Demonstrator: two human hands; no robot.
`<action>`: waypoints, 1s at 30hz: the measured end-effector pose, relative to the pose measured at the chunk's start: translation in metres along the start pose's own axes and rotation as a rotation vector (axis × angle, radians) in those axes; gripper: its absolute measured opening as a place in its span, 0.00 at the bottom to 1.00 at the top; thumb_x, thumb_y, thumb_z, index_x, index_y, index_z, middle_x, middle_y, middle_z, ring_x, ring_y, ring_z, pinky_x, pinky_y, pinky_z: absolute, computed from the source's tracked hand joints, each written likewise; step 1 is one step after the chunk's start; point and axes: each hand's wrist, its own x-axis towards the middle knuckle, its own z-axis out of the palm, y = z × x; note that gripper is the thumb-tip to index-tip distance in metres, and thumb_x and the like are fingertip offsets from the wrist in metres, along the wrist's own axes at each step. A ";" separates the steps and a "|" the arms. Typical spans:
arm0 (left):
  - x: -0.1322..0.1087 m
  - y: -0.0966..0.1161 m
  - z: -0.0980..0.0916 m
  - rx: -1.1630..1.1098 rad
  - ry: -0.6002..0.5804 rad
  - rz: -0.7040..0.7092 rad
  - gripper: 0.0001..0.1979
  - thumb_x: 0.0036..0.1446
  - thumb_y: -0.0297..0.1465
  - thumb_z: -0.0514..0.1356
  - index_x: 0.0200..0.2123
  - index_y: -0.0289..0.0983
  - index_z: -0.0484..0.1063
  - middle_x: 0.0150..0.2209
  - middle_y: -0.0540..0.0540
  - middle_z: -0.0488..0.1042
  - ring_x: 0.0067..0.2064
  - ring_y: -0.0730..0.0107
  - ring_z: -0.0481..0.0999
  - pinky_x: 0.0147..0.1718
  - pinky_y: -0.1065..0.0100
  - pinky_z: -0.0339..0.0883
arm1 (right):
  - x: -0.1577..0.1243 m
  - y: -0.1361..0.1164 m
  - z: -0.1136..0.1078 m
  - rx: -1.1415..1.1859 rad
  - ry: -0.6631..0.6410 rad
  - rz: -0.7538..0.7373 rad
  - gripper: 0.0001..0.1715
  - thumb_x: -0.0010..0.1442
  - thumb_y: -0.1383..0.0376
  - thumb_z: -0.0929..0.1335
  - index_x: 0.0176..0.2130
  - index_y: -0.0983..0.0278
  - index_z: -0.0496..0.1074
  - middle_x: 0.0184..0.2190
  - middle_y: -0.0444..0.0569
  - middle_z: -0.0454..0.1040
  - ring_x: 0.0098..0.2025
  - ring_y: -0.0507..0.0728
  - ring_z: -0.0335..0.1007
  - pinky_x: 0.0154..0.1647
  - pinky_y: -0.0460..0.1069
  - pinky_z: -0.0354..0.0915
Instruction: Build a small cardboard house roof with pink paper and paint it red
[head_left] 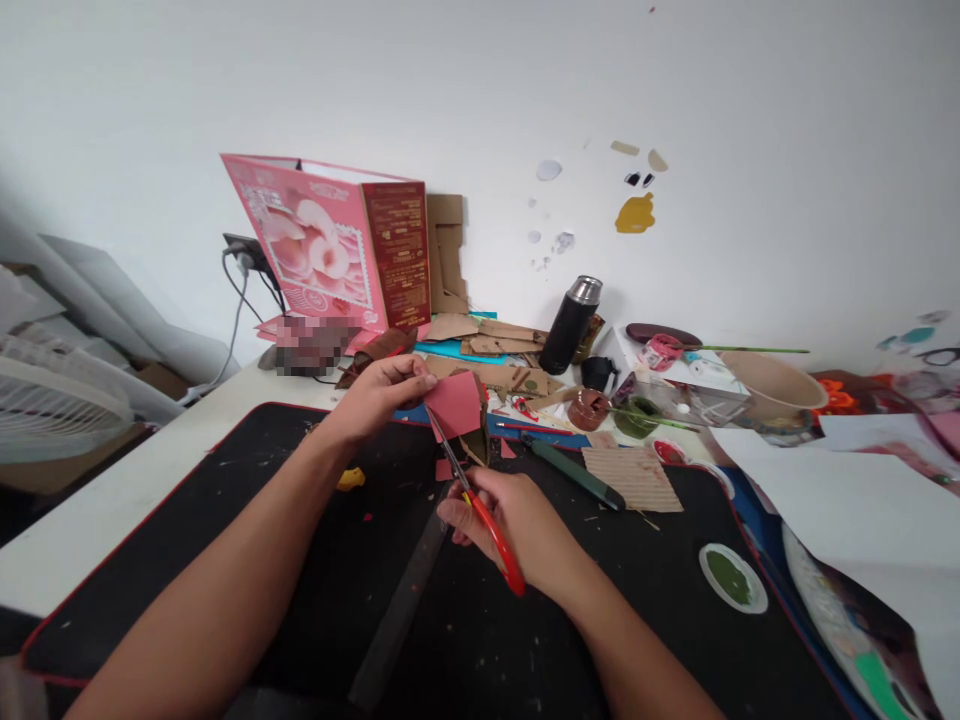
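My left hand (pixel 391 388) pinches the left edge of a small pink piece of card (pixel 457 402), held up above the mat. In my right hand (pixel 495 510) is a pair of scissors (pixel 491 525) with red handles. The blades point up and away from me and meet the lower left part of the card; whether they are parted is hard to make out. Small pink scraps (pixel 444 469) lie below the card. A dark flat strip (pixel 401 610) lies on the black mat (pixel 300 640) under my right hand.
A green-handled cutter (pixel 576 472) and corrugated cardboard (pixel 634 478) lie to the right, with a dish of green paint (pixel 733 578) nearer me. Behind stand a black flask (pixel 566 330), paint jars (pixel 589 408) and a tall pink box (pixel 322 240). A white fan (pixel 52 420) is at far left.
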 end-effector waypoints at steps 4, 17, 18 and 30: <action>0.000 0.000 0.000 0.008 0.002 0.017 0.20 0.50 0.43 0.75 0.25 0.37 0.71 0.22 0.54 0.63 0.25 0.76 0.59 0.26 0.71 0.52 | 0.001 -0.002 -0.003 0.006 -0.019 0.005 0.28 0.57 0.43 0.80 0.42 0.62 0.77 0.25 0.44 0.78 0.28 0.57 0.77 0.30 0.47 0.66; 0.000 -0.001 0.000 0.047 0.012 0.021 0.20 0.52 0.45 0.74 0.27 0.37 0.71 0.24 0.54 0.63 0.25 0.76 0.57 0.26 0.71 0.50 | 0.003 0.003 0.006 -0.147 0.164 -0.045 0.23 0.68 0.47 0.73 0.33 0.62 0.76 0.22 0.42 0.71 0.23 0.52 0.63 0.26 0.47 0.57; 0.000 -0.002 -0.001 0.042 0.013 0.019 0.20 0.52 0.45 0.74 0.27 0.37 0.71 0.24 0.54 0.63 0.25 0.76 0.57 0.26 0.71 0.50 | 0.004 0.003 0.007 -0.162 0.177 -0.058 0.23 0.68 0.48 0.72 0.32 0.62 0.76 0.23 0.42 0.72 0.24 0.52 0.63 0.27 0.47 0.57; 0.001 0.002 -0.003 0.167 -0.038 0.059 0.21 0.52 0.48 0.72 0.26 0.37 0.71 0.25 0.53 0.65 0.27 0.73 0.61 0.28 0.71 0.54 | 0.004 0.003 0.012 -0.300 0.208 -0.073 0.20 0.70 0.54 0.68 0.29 0.60 0.71 0.21 0.44 0.71 0.23 0.54 0.65 0.27 0.48 0.54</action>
